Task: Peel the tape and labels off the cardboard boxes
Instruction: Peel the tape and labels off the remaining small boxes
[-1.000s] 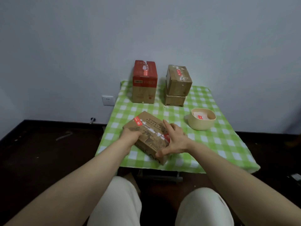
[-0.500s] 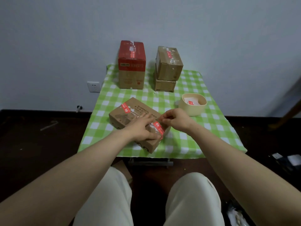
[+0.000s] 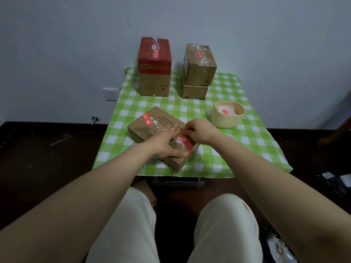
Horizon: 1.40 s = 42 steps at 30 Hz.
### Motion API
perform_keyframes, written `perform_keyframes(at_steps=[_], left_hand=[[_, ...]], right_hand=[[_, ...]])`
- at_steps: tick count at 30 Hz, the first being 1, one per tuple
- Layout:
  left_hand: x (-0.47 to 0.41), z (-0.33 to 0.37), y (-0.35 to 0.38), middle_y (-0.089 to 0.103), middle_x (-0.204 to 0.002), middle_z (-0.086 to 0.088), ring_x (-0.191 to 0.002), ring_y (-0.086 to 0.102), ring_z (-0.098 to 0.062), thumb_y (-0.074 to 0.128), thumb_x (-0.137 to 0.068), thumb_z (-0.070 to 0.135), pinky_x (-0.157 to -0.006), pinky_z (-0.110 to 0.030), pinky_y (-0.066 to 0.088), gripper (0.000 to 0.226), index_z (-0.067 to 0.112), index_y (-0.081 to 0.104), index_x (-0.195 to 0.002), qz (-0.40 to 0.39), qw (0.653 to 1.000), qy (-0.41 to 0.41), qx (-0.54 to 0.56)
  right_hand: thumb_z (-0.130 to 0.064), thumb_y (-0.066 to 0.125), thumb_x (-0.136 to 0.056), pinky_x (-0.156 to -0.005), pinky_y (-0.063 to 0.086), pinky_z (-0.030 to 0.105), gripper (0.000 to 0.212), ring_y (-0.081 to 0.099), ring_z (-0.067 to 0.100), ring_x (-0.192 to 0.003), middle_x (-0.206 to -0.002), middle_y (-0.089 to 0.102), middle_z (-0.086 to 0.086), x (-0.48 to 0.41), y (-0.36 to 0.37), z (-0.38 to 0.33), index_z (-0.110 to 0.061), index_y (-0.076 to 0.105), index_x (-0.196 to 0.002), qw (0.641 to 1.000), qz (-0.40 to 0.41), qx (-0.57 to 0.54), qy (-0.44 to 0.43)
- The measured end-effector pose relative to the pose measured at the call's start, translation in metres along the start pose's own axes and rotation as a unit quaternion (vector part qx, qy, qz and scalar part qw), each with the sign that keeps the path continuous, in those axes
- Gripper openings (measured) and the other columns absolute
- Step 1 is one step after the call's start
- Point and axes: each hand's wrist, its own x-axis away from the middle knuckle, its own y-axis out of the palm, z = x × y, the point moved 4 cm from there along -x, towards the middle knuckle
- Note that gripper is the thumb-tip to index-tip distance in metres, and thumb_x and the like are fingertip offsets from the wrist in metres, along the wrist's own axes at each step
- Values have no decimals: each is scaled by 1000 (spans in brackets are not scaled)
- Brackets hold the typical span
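Moved off the box's left end within the last second, the left hand (image 3: 167, 143) is now laid flat on top of the flat cardboard box (image 3: 141, 130), with its fingers straight and pressed down. The box is thereby pinned on the checked tablecloth (image 3: 247, 141), near the front edge and turned at an angle. Just to the right, the right hand (image 3: 199, 130) is likewise brought from the box's side to its top. Its fingers are curled into a pinch on the tape (image 3: 156, 125), just above the near red label (image 3: 187, 142). Whether an edge is lifted yet cannot be told. Peeling here is judged to be only starting, since a far red label (image 3: 147, 119) is also left.

Around this, a wall socket (image 3: 110, 94) is seen left of the table. A red-topped box (image 3: 154, 73) and two stacked brown boxes (image 3: 199, 67), all bearing tape, are stood at the back, well apart from the hands. A cream tub (image 3: 226, 121) with peeled pieces in it is set near the right hand. The tape's middle is covered by the left hand, which is judged to be the obstacle to a long pull.
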Motion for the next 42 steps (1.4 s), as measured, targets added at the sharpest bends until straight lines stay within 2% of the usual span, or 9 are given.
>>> perform_keyframes(at_steps=[4,7,9,11,14,20,32,42], left_hand=[[0,-1,-1,1,-159,2,-146,-5,-13,66,-80,47,-118,-35,-6,92,16,14,-150,2,1000,-1,-4],[-1,-2,0,1,-159,3,-146,-6,-12,66,-80,48,-118,-35,-5,92,17,14,-150,0,1000,-1,-1],[-2,-2,1,0,-159,4,-146,-6,-12,66,-80,48,-117,-34,-6,92,17,14,-150,0,1000,-1,-4],[-1,-2,0,0,-159,4,-146,-6,-11,65,-80,48,-117,-34,-6,93,17,13,-150,1,1000,-1,-5],[-1,-2,0,1,-159,2,-146,-5,-12,66,-80,47,-118,-35,-6,93,17,13,-150,4,1000,1,-5],[-2,-2,1,1,-159,2,-146,-5,-13,66,-80,48,-119,-36,-5,95,15,11,-150,6,1000,2,-13],[-1,-2,1,0,-159,3,-146,-6,-14,65,-80,47,-118,-36,-6,93,16,12,-150,5,1000,3,-6],[1,0,0,-1,-159,3,-146,-7,-13,65,-81,46,-116,-34,-8,92,16,12,-150,2,1000,2,-6]], right_hand=[[-12,44,-94,-79,41,26,24,57,26,-105,-114,64,11,-1,-1,0,-5,63,-107,1000,-1,-7,4],[-20,59,-88,-86,48,30,23,61,24,-101,-109,67,9,3,-5,1,-8,67,-106,1000,-3,-6,-12],[-21,67,-83,-86,50,32,22,64,21,-95,-103,70,6,5,-5,1,-12,71,-103,1000,-5,2,-24],[-19,66,-83,-80,51,29,18,64,21,-91,-99,71,6,6,-4,0,-13,72,-100,999,5,20,-31],[-17,60,-86,-79,50,34,18,62,25,-93,-101,69,9,5,-2,-3,-11,71,-98,997,19,58,-39],[-17,52,-90,-73,40,31,22,58,29,-98,-106,64,13,4,0,-4,-3,64,-102,994,15,93,-49],[-13,47,-92,-86,42,34,19,53,27,-105,-116,55,13,8,2,-1,-6,58,-107,998,0,50,-48],[-15,48,-93,-82,38,29,16,52,25,-102,-113,53,11,6,8,6,-7,56,-104,998,12,19,-52]])
